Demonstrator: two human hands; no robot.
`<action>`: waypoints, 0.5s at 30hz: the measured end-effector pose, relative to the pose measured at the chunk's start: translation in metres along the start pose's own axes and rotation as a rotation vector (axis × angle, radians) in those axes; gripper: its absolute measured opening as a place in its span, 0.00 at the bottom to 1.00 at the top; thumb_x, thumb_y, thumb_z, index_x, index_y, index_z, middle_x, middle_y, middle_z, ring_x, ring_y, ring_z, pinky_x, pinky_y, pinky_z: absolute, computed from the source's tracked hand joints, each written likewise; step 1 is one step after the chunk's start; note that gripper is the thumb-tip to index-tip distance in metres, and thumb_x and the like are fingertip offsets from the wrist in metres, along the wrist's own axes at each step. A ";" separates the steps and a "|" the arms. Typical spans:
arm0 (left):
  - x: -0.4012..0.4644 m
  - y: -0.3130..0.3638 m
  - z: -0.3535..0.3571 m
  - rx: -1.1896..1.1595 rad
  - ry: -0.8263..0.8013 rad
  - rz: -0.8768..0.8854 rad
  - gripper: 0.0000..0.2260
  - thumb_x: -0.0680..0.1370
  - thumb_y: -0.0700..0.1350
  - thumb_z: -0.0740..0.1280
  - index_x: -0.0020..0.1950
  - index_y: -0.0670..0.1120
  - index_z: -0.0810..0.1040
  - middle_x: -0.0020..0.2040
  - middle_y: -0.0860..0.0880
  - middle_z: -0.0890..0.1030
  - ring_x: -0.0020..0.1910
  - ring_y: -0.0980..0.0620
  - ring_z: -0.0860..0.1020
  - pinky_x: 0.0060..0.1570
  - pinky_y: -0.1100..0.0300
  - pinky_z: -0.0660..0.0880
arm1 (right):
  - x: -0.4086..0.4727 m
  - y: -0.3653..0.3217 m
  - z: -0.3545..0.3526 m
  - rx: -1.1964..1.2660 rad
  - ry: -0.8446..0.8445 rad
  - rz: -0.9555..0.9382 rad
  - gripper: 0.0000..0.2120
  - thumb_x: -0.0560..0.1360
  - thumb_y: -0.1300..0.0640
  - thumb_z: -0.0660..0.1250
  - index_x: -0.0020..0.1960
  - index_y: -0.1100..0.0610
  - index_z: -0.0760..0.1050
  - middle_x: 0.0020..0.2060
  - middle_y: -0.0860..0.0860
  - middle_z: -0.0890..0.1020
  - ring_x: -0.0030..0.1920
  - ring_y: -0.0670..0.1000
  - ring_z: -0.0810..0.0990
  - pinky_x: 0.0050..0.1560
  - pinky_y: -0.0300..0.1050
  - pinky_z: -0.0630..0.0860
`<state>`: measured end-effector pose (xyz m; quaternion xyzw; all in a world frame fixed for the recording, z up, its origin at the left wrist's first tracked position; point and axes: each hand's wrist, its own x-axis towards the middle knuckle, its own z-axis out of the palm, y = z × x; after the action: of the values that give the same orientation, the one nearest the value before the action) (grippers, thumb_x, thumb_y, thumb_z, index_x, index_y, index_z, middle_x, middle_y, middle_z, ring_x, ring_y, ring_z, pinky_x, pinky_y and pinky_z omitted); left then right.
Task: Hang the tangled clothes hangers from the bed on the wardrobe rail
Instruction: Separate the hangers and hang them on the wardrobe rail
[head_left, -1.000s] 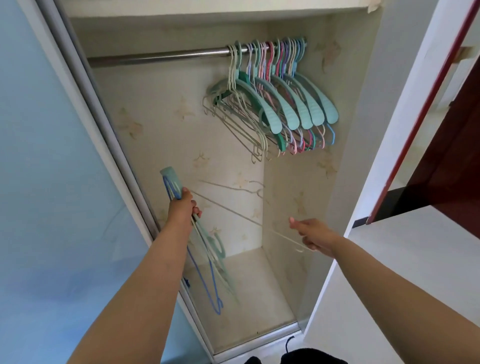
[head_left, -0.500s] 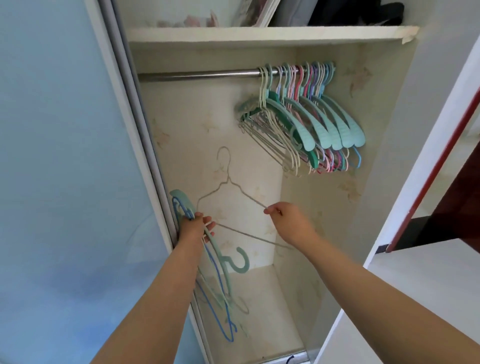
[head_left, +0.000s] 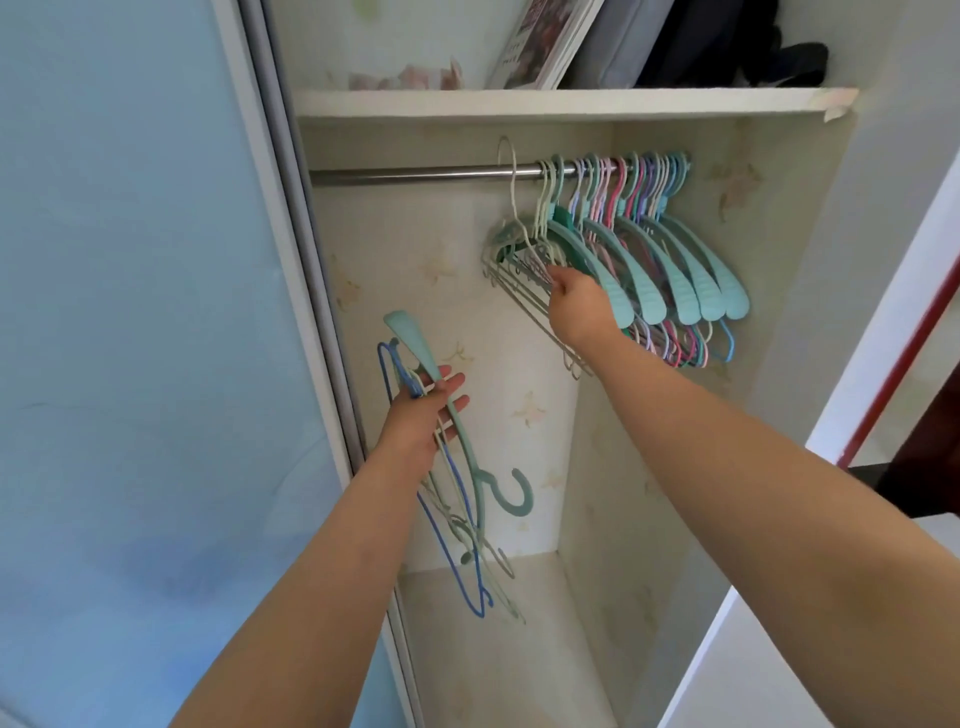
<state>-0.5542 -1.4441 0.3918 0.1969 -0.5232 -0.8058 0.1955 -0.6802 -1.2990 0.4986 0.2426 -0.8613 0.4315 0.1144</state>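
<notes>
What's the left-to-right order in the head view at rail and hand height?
Blue sliding door → bundle of hangers gripped by the left hand → thin white hanger going onto the rail → right hand → row of hung hangers → red door edge.

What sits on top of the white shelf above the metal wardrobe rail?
On the white shelf lean a white-framed picture, a grey flat case and dark bundled items. Their tops are cut off by the frame; anything behind them is hidden.
</notes>
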 end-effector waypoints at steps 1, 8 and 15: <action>-0.002 0.001 0.001 0.013 -0.025 0.010 0.09 0.83 0.41 0.59 0.58 0.50 0.76 0.53 0.52 0.82 0.53 0.51 0.81 0.58 0.51 0.74 | 0.004 0.002 -0.002 -0.006 0.011 0.026 0.21 0.80 0.65 0.52 0.72 0.60 0.67 0.66 0.59 0.74 0.66 0.59 0.72 0.64 0.45 0.68; -0.012 0.006 -0.002 -0.012 -0.107 0.035 0.07 0.83 0.41 0.59 0.53 0.47 0.77 0.52 0.50 0.84 0.50 0.50 0.83 0.53 0.51 0.77 | -0.009 0.036 0.009 -0.042 0.057 0.093 0.21 0.80 0.63 0.54 0.73 0.60 0.65 0.64 0.62 0.73 0.63 0.61 0.72 0.61 0.47 0.69; -0.005 0.016 0.003 -0.276 0.110 0.051 0.07 0.84 0.40 0.56 0.49 0.44 0.72 0.54 0.45 0.80 0.47 0.45 0.81 0.39 0.53 0.79 | -0.137 0.099 0.046 0.177 -0.126 -0.188 0.27 0.78 0.38 0.48 0.64 0.55 0.71 0.54 0.47 0.76 0.56 0.48 0.75 0.56 0.42 0.69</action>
<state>-0.5498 -1.4449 0.4086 0.1986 -0.4007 -0.8529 0.2694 -0.6137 -1.2417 0.3469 0.3581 -0.7987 0.4772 0.0785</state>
